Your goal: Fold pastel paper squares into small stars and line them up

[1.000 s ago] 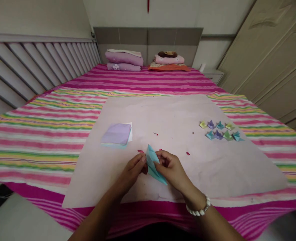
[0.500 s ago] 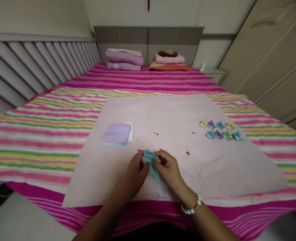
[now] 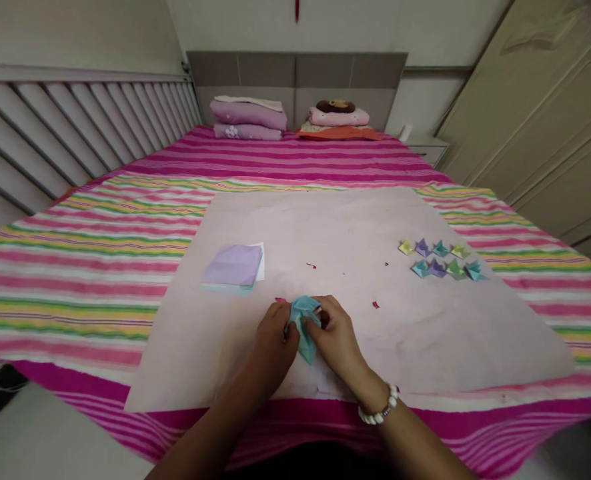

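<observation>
A partly folded piece of light blue origami paper (image 3: 305, 339) is held between my two hands, its pointed end toward me. My left hand (image 3: 275, 337) pinches its left edge with thumb and fingers. On the other side, my right hand (image 3: 338, 333) grips it, the thumb pressed on the front and the fingers behind. The fingertips behind the paper are partly hidden. A white sheet (image 3: 225, 353) lies under both hands. To the left sits a stack of square paper (image 3: 233, 265), lilac on top with blue and white edges showing.
Several small folded paper shapes (image 3: 440, 249) in yellow, purple, blue and green stand in two rows at the right. Tiny red scraps (image 3: 375, 305) dot the sheet. The bed has a striped cover (image 3: 90, 267); folded bedding (image 3: 248, 120) rests by the headboard (image 3: 265, 70).
The blue paper has turned slightly and its top now looks more spread, with the lower point shifted left. Both hands stay on it, with small finger shifts.
</observation>
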Available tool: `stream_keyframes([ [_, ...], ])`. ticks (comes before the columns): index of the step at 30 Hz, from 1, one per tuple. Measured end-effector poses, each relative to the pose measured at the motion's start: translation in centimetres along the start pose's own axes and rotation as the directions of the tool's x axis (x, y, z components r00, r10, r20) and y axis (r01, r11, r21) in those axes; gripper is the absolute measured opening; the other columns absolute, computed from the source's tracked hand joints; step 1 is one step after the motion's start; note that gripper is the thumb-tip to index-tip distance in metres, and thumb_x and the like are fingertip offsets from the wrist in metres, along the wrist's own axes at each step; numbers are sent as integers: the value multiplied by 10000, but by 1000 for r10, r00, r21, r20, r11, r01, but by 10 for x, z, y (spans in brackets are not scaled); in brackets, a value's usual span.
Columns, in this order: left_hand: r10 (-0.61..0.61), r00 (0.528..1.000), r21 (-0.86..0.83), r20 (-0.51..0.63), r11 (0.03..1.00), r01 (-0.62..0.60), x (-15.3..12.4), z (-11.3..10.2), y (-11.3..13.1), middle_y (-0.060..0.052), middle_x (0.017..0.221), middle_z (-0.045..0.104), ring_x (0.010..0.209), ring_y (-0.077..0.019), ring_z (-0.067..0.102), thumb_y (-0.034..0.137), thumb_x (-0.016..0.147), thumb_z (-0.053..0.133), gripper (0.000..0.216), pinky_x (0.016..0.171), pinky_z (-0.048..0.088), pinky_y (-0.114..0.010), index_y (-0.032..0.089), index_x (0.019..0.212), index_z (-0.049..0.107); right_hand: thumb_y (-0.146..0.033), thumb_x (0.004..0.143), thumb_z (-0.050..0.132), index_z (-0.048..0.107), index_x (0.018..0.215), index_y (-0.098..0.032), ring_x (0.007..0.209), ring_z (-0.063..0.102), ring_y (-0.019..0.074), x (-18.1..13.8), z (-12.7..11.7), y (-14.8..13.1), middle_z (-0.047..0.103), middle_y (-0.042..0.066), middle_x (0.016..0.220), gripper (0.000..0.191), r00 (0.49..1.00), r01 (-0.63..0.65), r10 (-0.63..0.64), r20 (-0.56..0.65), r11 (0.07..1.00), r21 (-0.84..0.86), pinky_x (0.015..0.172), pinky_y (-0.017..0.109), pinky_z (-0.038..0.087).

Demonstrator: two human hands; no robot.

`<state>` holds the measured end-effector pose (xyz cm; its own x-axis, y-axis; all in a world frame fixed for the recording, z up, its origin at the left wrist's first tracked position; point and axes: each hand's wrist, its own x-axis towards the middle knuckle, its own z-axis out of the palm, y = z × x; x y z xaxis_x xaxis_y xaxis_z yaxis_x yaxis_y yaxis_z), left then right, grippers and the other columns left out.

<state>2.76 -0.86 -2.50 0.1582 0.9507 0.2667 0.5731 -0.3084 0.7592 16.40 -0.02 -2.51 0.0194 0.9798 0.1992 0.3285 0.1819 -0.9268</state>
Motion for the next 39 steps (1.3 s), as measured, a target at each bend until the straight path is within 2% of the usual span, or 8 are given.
stream_keyframes([
  [4, 47, 998, -37, -32, 998, -48, 1, 1, -1, -57, 912, 591, 857, -182, 557, 12, 743, 424, 270, 710, 456, -300, 183, 876, 584, -47, 646, 529, 651, 958, -201, 690, 524, 161, -2, 2, -1, 569, 24, 852, 369, 999, -6, 7, -36, 999, 33, 606, 285, 431],
  [8, 9, 1000, -14, -27, 1000, -9, 1, -3, 0, -45, 852, 573, 806, -181, 550, 33, 749, 443, 194, 709, 465, -313, 185, 793, 556, -168, 696, 619, 602, 1013, -201, 544, 473, 142, -5, 2, 1, 483, -55, 601, 319, 990, -143, 143, 12, 981, 128, 515, 262, 407],
  [12, 6, 1000, -40, -23, 999, -7, 2, -7, 2, -24, 802, 551, 786, -172, 543, 34, 754, 436, 186, 720, 466, -312, 194, 722, 525, -212, 672, 679, 520, 1190, -212, 527, 488, 128, -7, -1, -4, 533, -55, 664, 542, 986, -165, 165, 11, 975, 152, 506, 256, 424],
  [18, -35, 999, -150, -4, 988, 34, 3, -8, 5, -34, 860, 592, 820, -174, 564, 76, 781, 445, 182, 752, 467, -324, 189, 810, 584, -192, 757, 600, 640, 860, -202, 582, 530, 132, -9, -5, -12, 598, 14, 757, 111, 999, 17, -19, 26, 999, 47, 523, 252, 438],
  [20, -73, 997, -193, 12, 978, 74, 2, -7, 4, -37, 886, 604, 828, -174, 578, 92, 779, 458, 188, 753, 468, -323, 189, 862, 596, -187, 775, 587, 639, 784, -197, 584, 534, 134, -11, -4, -12, 614, 28, 772, 54, 997, 72, -71, 21, 997, -11, 525, 254, 433],
  [26, -119, 993, -226, 19, 967, 120, 1, -6, -1, -35, 864, 601, 860, -193, 581, 157, 796, 479, 160, 744, 451, -325, 193, 879, 612, -180, 814, 570, 670, 862, -199, 603, 585, 156, -14, -1, -8, 667, 28, 725, 112, 991, 131, -129, 19, 977, -167, 567, 269, 452],
  [33, -180, 980, -153, 84, 969, 192, 2, -7, 3, 20, 728, 513, 600, -130, 459, 138, 749, 517, 140, 563, 387, -262, 191, 851, 597, -126, 813, 527, 690, 862, -193, 710, 639, 185, -10, -1, -6, 704, 38, 782, 183, 991, 136, -132, 35, 974, -182, 640, 282, 467],
  [39, -166, 983, -184, 77, 967, 178, 1, -4, -5, -37, 934, 639, 845, -180, 586, 61, 712, 474, 331, 757, 471, -325, 197, 974, 623, -56, 730, 514, 686, 783, -194, 705, 603, 181, -7, -2, -2, 647, 40, 748, 226, 990, 140, -137, 32, 977, -158, 649, 289, 479],
])
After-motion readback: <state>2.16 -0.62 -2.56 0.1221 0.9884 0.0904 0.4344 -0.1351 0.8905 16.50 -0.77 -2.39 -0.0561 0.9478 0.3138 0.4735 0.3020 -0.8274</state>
